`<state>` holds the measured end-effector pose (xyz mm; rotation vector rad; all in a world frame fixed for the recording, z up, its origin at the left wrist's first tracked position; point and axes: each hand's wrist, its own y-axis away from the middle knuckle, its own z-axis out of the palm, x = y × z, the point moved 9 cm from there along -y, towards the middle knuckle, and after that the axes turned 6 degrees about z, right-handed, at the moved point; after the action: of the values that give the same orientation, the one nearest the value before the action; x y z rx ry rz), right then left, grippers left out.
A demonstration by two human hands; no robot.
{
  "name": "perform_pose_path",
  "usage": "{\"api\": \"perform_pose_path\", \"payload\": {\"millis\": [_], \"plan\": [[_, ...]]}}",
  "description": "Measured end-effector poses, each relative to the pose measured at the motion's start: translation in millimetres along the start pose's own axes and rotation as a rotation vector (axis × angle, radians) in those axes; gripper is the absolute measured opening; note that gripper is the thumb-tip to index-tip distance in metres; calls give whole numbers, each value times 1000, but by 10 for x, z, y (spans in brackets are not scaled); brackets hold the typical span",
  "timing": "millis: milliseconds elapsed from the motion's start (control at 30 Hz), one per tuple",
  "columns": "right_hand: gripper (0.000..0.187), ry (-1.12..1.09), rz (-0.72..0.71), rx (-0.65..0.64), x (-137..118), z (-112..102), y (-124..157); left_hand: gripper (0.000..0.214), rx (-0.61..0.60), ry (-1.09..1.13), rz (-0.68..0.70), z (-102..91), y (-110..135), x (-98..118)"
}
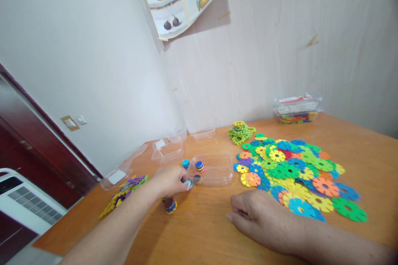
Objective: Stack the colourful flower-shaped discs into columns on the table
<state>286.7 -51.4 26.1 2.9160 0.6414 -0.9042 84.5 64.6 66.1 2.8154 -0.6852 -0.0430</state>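
My left hand point(169, 180) reaches forward on the wooden table point(205, 232) and pinches a small stack of coloured discs point(188, 183) beside a clear plastic container point(214, 169). Two short disc stacks point(199, 167) stand at the container's left end, another stack point(185, 163) just behind my fingers. One more stack point(170, 205) lies on the table under my wrist. My right hand point(259, 217) rests loosely curled on the table, holding nothing, next to a big spread of flat flower-shaped plastic discs point(295, 174).
A heap of green discs point(240, 131) lies near the wall. A closed clear box of pieces point(297, 109) stands at the back right. Empty clear tubs and lids point(168, 151) sit at the back left, with purple and yellow pieces point(124, 192) near the left edge.
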Motion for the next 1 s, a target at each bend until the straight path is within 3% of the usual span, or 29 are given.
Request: {"api": "perform_pose_path", "payload": {"millis": [267,467,567,767,1000], "plan": [[27,8,-6,3,16,21,-4,20,9,32,-26,-60,81,-39],[26,10,-17,15,13,11,0,36,126,231,-44,-401,137,-218],[26,16,-11,12,13,14,1,40,88,266,-44,-472,54,-118],[27,7,-6,2,20,33,5,33,7,129,1,-482,-218,241],[28,-2,-8,10,10,8,11,34,-118,40,36,-400,-360,330]]}}
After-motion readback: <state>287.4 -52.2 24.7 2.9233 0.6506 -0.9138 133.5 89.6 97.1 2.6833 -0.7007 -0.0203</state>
